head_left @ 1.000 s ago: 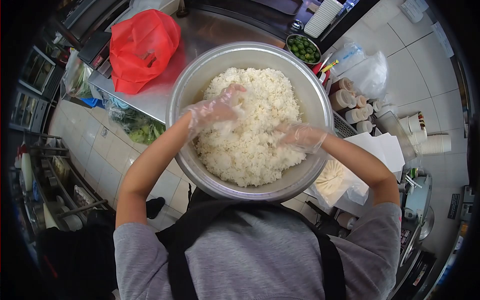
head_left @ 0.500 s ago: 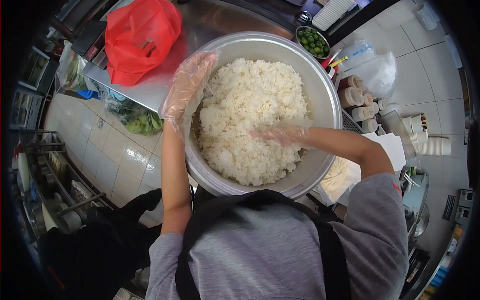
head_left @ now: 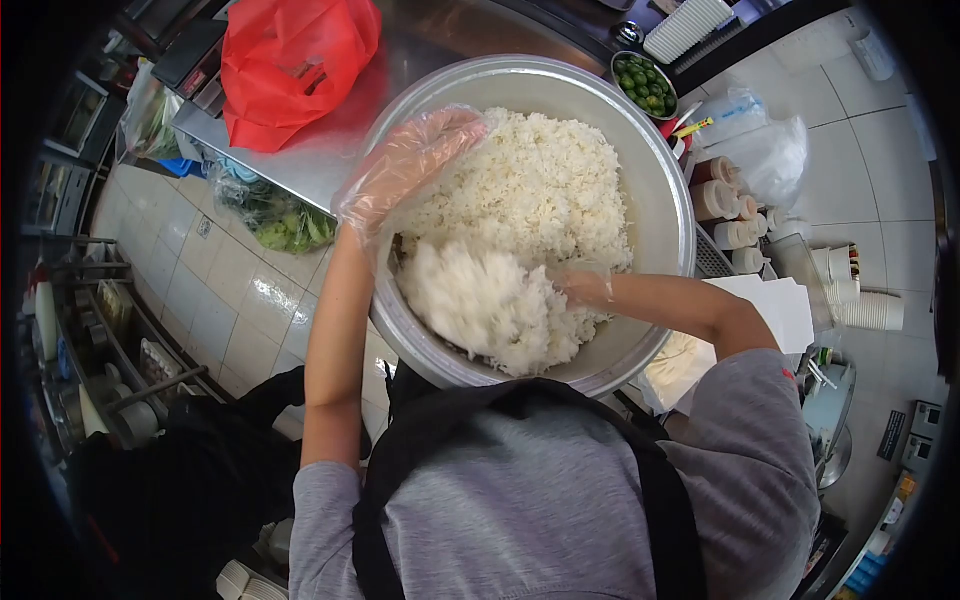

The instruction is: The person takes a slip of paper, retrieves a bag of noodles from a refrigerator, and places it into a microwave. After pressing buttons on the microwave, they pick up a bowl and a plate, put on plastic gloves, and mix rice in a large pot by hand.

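Note:
A large round metal pot (head_left: pixel 672 190) holds a heap of cooked white rice (head_left: pixel 545 185). My left hand (head_left: pixel 425 160), in a clear plastic glove, reaches over the pot's left side. Its fingers are stretched out and curve against the rice's upper left edge. My right hand (head_left: pixel 585 287), also gloved, comes in from the right with its fingers buried in the rice and hidden. In front of it, a lump of rice is raised and blurred by motion near the pot's lower left side.
A red plastic bag (head_left: pixel 300 70) lies on the metal counter (head_left: pixel 430 35). Green limes fill a bowl (head_left: pixel 645 85) beyond the pot. Squeeze bottles (head_left: pixel 715 200) and stacked cups (head_left: pixel 870 312) stand to the right. Bagged greens (head_left: pixel 285 228) are at left.
My right hand has pushed into the rice, which is now lifted and broken into a separate lump. My left hand has shifted right, further over the rice. The view has moved slightly.

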A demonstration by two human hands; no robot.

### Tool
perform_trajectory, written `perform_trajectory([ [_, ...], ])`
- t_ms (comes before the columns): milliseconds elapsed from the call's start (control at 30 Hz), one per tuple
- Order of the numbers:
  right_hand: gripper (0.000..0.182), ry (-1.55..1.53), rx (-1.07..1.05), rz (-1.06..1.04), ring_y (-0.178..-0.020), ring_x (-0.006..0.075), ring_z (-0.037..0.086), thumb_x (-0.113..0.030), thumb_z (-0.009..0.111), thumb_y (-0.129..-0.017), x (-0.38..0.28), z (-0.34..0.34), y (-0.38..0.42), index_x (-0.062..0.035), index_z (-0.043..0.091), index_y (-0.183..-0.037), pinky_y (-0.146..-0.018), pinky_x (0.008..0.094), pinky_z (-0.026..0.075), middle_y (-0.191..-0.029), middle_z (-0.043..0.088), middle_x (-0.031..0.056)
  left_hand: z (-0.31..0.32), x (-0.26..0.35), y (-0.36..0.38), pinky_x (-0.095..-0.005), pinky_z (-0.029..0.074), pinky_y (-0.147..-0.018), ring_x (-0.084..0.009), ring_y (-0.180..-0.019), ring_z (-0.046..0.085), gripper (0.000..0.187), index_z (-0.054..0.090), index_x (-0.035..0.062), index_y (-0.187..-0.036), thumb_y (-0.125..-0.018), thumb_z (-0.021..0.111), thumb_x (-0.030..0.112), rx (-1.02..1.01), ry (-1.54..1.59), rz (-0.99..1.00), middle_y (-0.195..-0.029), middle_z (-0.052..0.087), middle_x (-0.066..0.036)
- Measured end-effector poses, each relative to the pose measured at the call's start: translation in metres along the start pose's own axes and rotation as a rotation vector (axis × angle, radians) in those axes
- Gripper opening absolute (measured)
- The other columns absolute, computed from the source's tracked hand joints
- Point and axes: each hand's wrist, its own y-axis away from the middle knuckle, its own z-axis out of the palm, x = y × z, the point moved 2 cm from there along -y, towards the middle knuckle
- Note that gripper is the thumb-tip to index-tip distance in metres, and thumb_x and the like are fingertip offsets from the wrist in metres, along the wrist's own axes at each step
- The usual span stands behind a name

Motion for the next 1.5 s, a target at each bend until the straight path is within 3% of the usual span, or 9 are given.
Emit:
perform_trajectory([
  [333, 0.059, 0.084, -0.058, -0.554, -0.111, 0.0217, 0.048, -0.038, 0.05, -0.084, -0.077, 0.035, 0.037, -0.0061, 0.032, -0.13, -0.089, 0.0334, 0.042, -0.121, 0.051, 0.0112, 0.031, -0.008, 0.062, -0.0333, 0.033, -0.099, -0.0296, -0.115, 0.042, 0.102, 0.026, 0.0084, -0.135, -0.051, 0.083, 0.018, -0.429, -0.841, 0.187, -0.128, 0.041, -0.014],
  [633, 0.05, -0.035, 0.047, -0.654, -0.111, 0.0247, 0.047, -0.034, 0.057, -0.084, -0.095, 0.033, 0.033, -0.0112, 0.04, -0.124, -0.091, 0.0373, 0.042, -0.12, 0.049, 0.0097, 0.005, -0.044, -0.009, -0.0336, 0.035, -0.098, -0.0231, -0.115, 0.044, 0.094, 0.022, 0.0065, -0.135, -0.062, 0.078, 0.025, -0.433, -0.223, -0.054, -0.126, 0.045, -0.015],
  [700, 0.048, 0.508, 0.365, -0.864, -0.114, 0.0303, 0.044, -0.018, 0.063, -0.078, -0.106, 0.035, 0.04, -0.015, 0.043, -0.121, -0.09, 0.0424, 0.043, -0.122, 0.045, 0.0121, 0.005, -0.026, -0.021, -0.0344, 0.036, -0.098, -0.0237, -0.116, 0.044, 0.09, 0.02, 0.0066, -0.135, -0.068, 0.074, 0.03, -0.403, -0.512, -0.107, -0.128, 0.043, -0.015],
  [733, 0.048, 0.818, 0.551, -0.942, -0.113, 0.029, 0.045, -0.015, 0.064, -0.075, -0.106, 0.037, 0.041, -0.0152, 0.045, -0.12, -0.09, 0.0431, 0.043, -0.12, 0.046, 0.0121, 0.001, -0.044, -0.024, -0.0343, 0.037, -0.096, -0.0256, -0.114, 0.046, 0.074, 0.031, 0.0069, -0.133, -0.076, 0.065, 0.039, -0.521, 0.008, -0.229, -0.131, 0.039, -0.017],
  [900, 0.057, 1.576, 0.931, -1.047, -0.121, 0.0249, 0.037, -0.017, 0.058, -0.076, -0.107, 0.032, 0.021, -0.0218, 0.035, -0.128, -0.099, 0.0464, 0.033, -0.135, 0.032, 0.0094, -0.015, -0.068, -0.046, -0.0328, 0.042, -0.09, -0.0252, -0.108, 0.051, 0.06, 0.05, 0.0041, -0.121, -0.082, 0.051, 0.05, -0.836, -0.51, 0.537, -0.13, 0.041, -0.017],
  [1067, 0.066, 1.629, 0.725, -1.303, -0.124, 0.0211, 0.035, -0.014, 0.058, -0.073, -0.139, 0.034, 0.004, -0.0204, 0.03, -0.133, -0.103, 0.0517, 0.024, -0.133, 0.038, 0.007, 0.007, -0.002, -0.02, -0.0334, 0.043, -0.085, -0.0242, -0.107, 0.051, 0.077, 0.04, 0.0067, -0.13, -0.079, 0.041, 0.065, -0.565, -0.265, -0.496, -0.135, 0.035, -0.016],
  [1267, 0.045, 1.569, 0.725, -1.084, -0.108, 0.0213, 0.045, -0.016, 0.053, -0.075, -0.16, 0.037, 0.022, -0.0074, 0.043, -0.118, -0.104, 0.0481, 0.023, -0.111, 0.048, 0.0054, -0.005, -0.091, -0.056, -0.0317, 0.044, -0.079, -0.022, -0.101, 0.051, 0.09, 0.022, 0.0105, -0.139, -0.075, 0.044, 0.069, -0.557, 0.048, -0.183, -0.134, 0.036, -0.016],
  [1367, 0.038, 1.399, 0.817, -1.062, -0.102, 0.0241, 0.047, -0.015, 0.054, -0.073, -0.152, 0.019, 0.024, -0.0057, 0.048, -0.109, -0.103, 0.0491, 0.025, -0.104, 0.05, 0.0076, 0.002, -0.036, -0.036, -0.0343, 0.042, -0.086, -0.025, -0.111, 0.045, 0.096, 0.021, 0.0049, -0.138, -0.072, 0.049, 0.069, -0.491, 0.248, -0.451, -0.134, 0.035, -0.016],
  [1500, 0.031, 1.409, 1.178, -1.056, -0.099, 0.0268, 0.049, -0.017, 0.054, -0.073, -0.137, -0.02, 0.044, -0.0065, 0.054, -0.102, -0.1, 0.0501, 0.026, -0.099, 0.053, 0.0084, 0.025, 0.009, -0.02, -0.0365, 0.036, -0.096, -0.0292, -0.118, 0.041, 0.097, 0.02, -0.0019, -0.136, -0.07, 0.061, 0.057, -0.603, -0.553, -0.064, -0.131, 0.037, -0.019],
])
